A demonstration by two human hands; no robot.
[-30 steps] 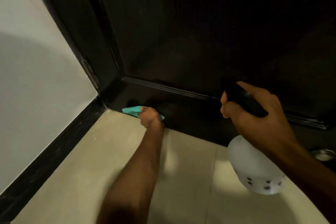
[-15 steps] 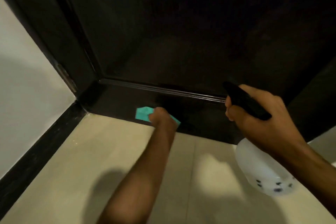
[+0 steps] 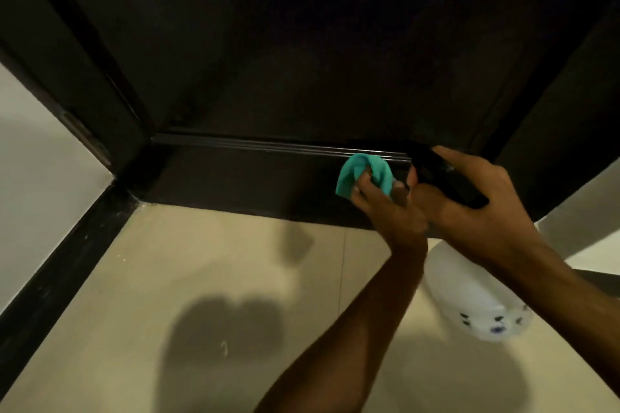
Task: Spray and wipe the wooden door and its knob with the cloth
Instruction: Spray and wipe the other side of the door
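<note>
Closest to the camera is the pale tile floor (image 3: 208, 278), with soft dark shadows on it. Two bare arms reach out over it from the bottom right.

The right hand (image 3: 476, 208) has its grip curled tight around the black top of a spray bottle (image 3: 473, 298). The bottle's body is white and see-through, with small dark marks near its bottom. It hangs tilted above the floor.

Just beside it, the left hand (image 3: 389, 208) has its grip pinched around a cloth (image 3: 352, 174). The cloth is blue-green and bunched up into a soft lump. It is pressed against the low part of the door (image 3: 302, 60), right under a thin raised strip.

The door is very dark wood, smooth and a little shiny. The knob cannot be seen here.

Far left stands a white wall (image 3: 37, 164) with a black baseboard (image 3: 63, 265) along the floor.
</note>
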